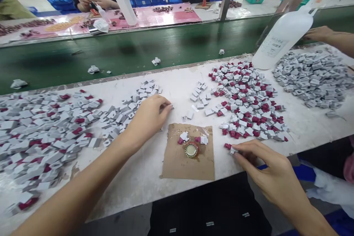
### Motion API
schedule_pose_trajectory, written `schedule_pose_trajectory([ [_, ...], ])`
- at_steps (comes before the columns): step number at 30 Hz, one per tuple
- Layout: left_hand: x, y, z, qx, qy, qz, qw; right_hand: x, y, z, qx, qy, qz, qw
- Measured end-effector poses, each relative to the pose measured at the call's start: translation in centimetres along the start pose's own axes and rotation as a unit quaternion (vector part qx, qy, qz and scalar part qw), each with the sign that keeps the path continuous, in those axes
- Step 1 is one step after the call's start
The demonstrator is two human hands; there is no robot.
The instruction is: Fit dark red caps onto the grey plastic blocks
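Pinching a part (228, 146) by its grey end, right hand (269, 167), presumably keeping red exposed; your left hand (149, 118) curled, contents unclear; card (188, 170) between, likely for easy reach.

The left forearm (91, 180) is slanting forward and inward, its hand (152, 114) lying farther from the body than the other. Its thumb and forefinger are curving close together, contact unclear. The right forearm (309, 214) is angling in behind the right hand (265, 169), whose thumb and forefinger are pinching, tips pointing leftward.
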State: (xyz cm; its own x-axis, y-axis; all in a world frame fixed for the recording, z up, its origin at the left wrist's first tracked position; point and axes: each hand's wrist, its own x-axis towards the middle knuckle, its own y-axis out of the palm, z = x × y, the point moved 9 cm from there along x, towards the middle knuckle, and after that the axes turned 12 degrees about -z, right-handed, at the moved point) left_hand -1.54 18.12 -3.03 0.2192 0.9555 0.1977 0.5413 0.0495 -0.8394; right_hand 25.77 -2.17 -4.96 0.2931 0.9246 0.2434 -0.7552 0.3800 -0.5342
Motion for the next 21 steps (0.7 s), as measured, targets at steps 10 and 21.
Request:
schedule_pose_trajectory([
  [10, -1.5, 0.2, -0.2, -0.021, -0.065, 0.059, 0.996, 0.3, 2.5, 4.3, 0.126, 0.001, -0.004, 0.992],
  [21, -2.2, 0.1, -0.1, -0.030, -0.063, 0.092, 0.993, 1.1, 5.4, 7.9, 0.121, -0.086, 0.057, 0.987],
])
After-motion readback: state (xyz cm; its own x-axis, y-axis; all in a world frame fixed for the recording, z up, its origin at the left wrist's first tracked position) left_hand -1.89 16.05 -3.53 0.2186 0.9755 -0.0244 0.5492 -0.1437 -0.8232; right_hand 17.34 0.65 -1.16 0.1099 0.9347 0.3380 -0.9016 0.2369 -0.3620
